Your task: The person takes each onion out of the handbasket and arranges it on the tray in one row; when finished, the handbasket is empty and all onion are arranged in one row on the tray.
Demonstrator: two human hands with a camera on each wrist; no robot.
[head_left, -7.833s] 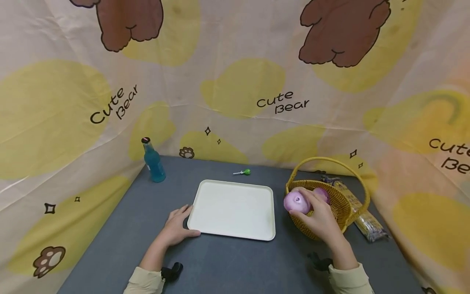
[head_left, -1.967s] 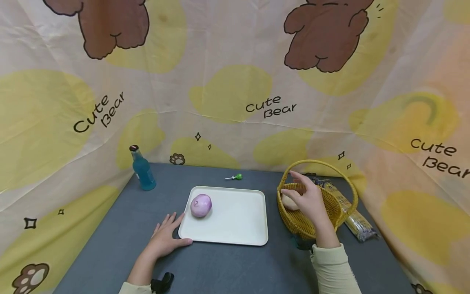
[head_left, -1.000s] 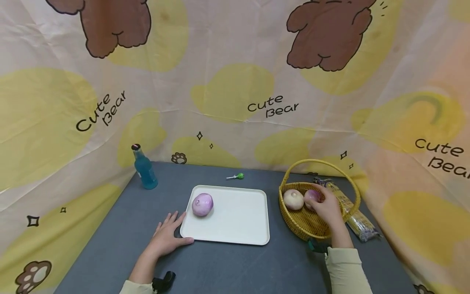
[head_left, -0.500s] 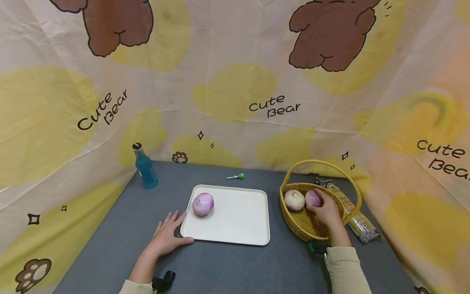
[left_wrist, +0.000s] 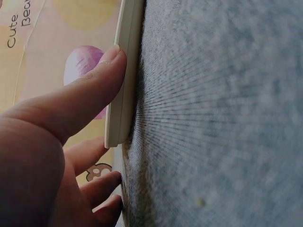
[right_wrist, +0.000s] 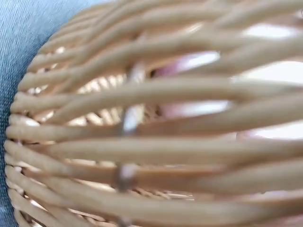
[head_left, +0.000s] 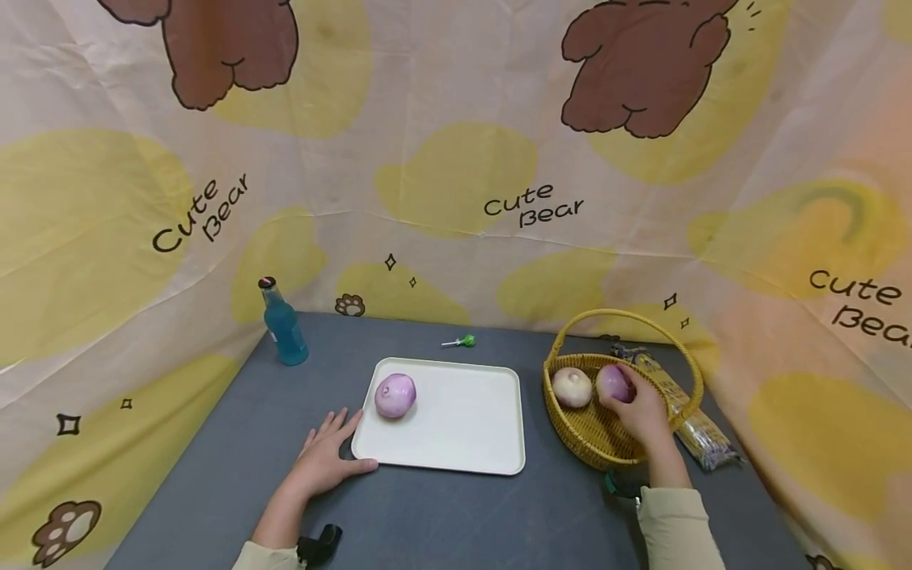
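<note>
In the head view, my right hand (head_left: 644, 412) is inside a yellow wicker basket (head_left: 594, 451), its thumb and fingers gripping a purple onion (head_left: 613, 383). Beside it in the basket lies a white onion (head_left: 572, 387). A second purple onion (head_left: 395, 396) sits at the left of a white tray (head_left: 456, 431). My left hand (head_left: 324, 457) rests at the tray's near-left corner, fingers spread, thumb against the front edge. The left wrist view shows that thumb (left_wrist: 90, 90) touching the tray's rim (left_wrist: 120, 109). Basket weave (right_wrist: 142, 151) hides the right hand's grip in the right wrist view.
A blue bottle (head_left: 285, 324) stands at the back left of the grey table (head_left: 463, 522). A green lollipop (head_left: 463, 341) lies behind the tray. Right of the basket is a long clear-wrapped packet (head_left: 701, 431). The basket's tall handle (head_left: 627, 313) arches over it.
A purple onion, earlier in my right hand above the basket, is now on the tray. My right hand then went from the white onion to the other purple one. The left hand stays at the tray.
</note>
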